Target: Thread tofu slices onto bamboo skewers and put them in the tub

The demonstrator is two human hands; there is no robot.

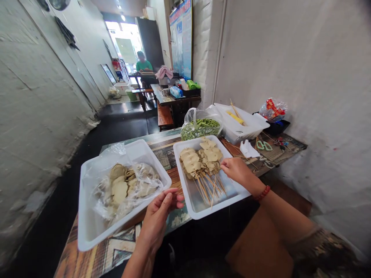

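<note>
My left hand (162,204) hovers between two white trays, its palm turned up and its fingers stretched out with nothing on them. By the right rim of the right tray (199,214), my right hand (237,170) is closed in a pinch; what the fingertips hold, if anything, is hidden. Several flat, pale beige slices threaded on sticks (191,160) are piled in that tray, and the bare ends of the bamboo skewers (208,185) point toward me. In the left tray (84,216), loose beige slices (120,189) lie in an opened clear plastic bag (106,206).
Behind the trays sit a bag of green beans (199,129) and a white bin (237,131). Green-handled scissors (264,145), a crumpled tissue (248,150) and loose skewers lie on the right. A person in green (144,65) sits far back. Walls run along both sides.
</note>
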